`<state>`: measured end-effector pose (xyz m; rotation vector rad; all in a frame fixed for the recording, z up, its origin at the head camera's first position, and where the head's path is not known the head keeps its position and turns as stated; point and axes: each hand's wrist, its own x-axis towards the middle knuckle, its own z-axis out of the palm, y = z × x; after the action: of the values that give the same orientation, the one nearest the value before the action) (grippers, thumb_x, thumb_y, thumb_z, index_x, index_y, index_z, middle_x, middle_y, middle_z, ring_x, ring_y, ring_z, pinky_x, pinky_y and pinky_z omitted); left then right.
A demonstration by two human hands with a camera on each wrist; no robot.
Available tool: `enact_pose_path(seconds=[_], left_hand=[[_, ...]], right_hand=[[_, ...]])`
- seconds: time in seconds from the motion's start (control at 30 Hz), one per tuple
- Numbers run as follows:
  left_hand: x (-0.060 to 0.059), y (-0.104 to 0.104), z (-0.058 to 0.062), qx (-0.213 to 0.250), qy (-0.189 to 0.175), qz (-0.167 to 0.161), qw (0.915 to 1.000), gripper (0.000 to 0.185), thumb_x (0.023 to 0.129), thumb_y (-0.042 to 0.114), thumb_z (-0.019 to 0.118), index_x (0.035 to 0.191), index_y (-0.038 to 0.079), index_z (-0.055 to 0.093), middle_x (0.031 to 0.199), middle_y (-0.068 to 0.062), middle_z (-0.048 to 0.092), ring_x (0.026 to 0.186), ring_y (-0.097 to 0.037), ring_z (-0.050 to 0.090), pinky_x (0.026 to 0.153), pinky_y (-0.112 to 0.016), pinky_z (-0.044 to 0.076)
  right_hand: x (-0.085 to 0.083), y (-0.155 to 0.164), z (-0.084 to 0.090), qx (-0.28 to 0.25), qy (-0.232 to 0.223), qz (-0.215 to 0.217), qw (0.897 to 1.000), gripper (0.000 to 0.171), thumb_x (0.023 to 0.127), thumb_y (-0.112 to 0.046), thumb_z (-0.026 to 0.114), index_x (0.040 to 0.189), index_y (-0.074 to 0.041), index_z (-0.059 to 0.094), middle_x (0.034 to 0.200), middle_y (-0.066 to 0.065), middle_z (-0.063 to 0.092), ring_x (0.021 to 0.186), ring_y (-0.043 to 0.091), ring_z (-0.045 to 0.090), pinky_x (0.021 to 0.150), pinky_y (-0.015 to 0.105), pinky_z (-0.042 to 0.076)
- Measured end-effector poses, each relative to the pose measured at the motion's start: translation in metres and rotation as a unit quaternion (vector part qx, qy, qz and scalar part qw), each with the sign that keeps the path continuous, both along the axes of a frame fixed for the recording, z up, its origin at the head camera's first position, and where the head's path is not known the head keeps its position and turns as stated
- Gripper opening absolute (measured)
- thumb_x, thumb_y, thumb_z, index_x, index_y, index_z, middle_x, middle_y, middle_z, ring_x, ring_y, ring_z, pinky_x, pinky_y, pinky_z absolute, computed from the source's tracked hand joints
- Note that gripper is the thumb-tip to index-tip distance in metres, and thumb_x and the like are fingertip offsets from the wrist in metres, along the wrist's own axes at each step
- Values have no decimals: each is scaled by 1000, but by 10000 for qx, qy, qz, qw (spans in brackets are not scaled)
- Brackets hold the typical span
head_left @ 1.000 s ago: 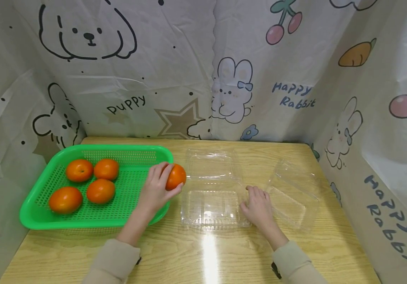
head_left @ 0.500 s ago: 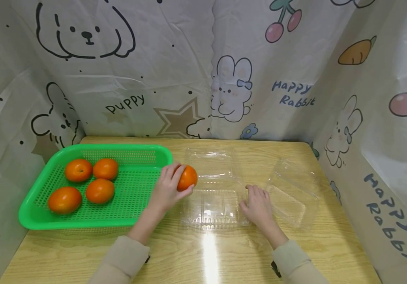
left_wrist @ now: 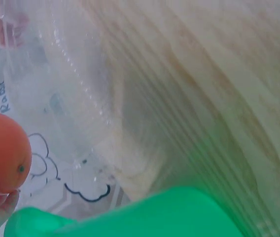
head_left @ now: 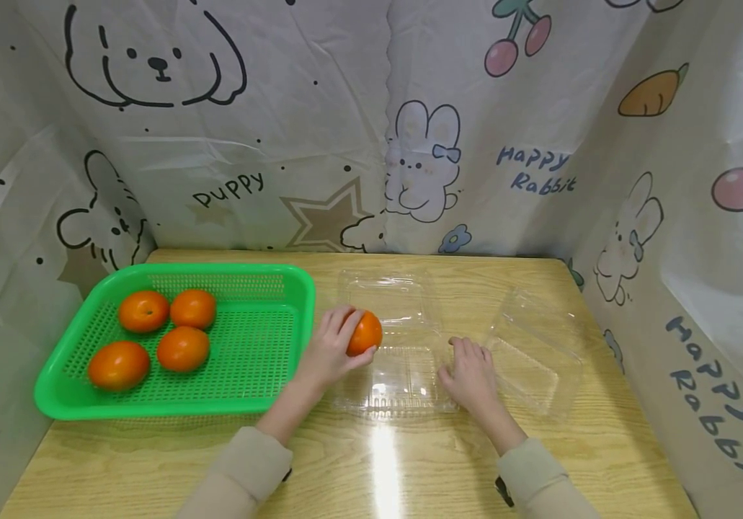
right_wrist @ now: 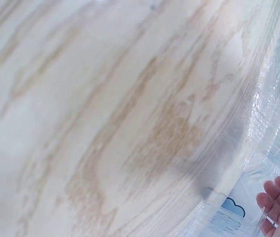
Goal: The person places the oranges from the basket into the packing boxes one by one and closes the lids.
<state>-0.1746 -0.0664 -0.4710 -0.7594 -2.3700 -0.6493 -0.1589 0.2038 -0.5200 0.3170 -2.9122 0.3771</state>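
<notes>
In the head view my left hand grips an orange from the left side and carries it over a clear plastic clamshell container. The container lies with its lid folded back toward the wall. In the left wrist view the orange sits on bent fingertips, a small green stem mark showing. My right hand holds the container's right edge near the hinge. In the right wrist view the thumb and curved fingers are at the clear plastic.
To the left stands a green plastic basket holding several oranges. A second clear plastic container lies skewed at the right of the wooden table. Printed cloth walls close off the back and sides.
My left hand has moved right with the orange, from the basket's right rim to over the clear container. My right hand has stayed in place at the container's edge.
</notes>
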Motion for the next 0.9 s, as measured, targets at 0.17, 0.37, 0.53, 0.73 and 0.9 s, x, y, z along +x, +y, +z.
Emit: enact_pose_path(seconds=[0.17,0.37,0.53,0.73,0.9], left_hand=[[0,10,-4,-142,-167,-94,9997,56,70,34,71,114,3,55,114,-14,51,102,-30,48,73,-40,54],[-1,22,-7,-353,-282,-267,9986,56,71,33,73,115,6,54,114,-13,51,102,-28,49,78,-39,52],[-1,30,-11,-625,-246,-329,9972,55,72,37,69,116,7,54,114,-13,51,101,-27,49,79,-39,51],[-1,38,-14,-789,-624,-422,9940,55,75,38,67,119,8,53,118,-12,50,105,-26,48,79,-37,52],[-1,43,-17,-917,-745,-518,9916,54,77,37,66,121,8,52,121,-12,49,107,-26,47,79,-35,52]], right_hand=[[0,0,1,-2,-22,-5,10000,46,79,-22,58,117,2,50,107,16,57,100,33,52,93,49,34],[1,-1,2,6,30,-42,10000,46,78,-22,60,116,2,51,107,16,57,99,33,52,92,48,35],[0,-1,2,44,21,-77,10000,47,78,-22,61,117,2,51,108,16,57,100,32,52,93,48,35],[0,-2,2,57,-58,-103,9999,48,78,-23,61,118,1,50,110,16,56,102,33,51,94,48,34],[1,-2,2,82,-45,-114,9999,48,78,-24,60,117,2,50,110,16,56,102,33,51,93,48,34]])
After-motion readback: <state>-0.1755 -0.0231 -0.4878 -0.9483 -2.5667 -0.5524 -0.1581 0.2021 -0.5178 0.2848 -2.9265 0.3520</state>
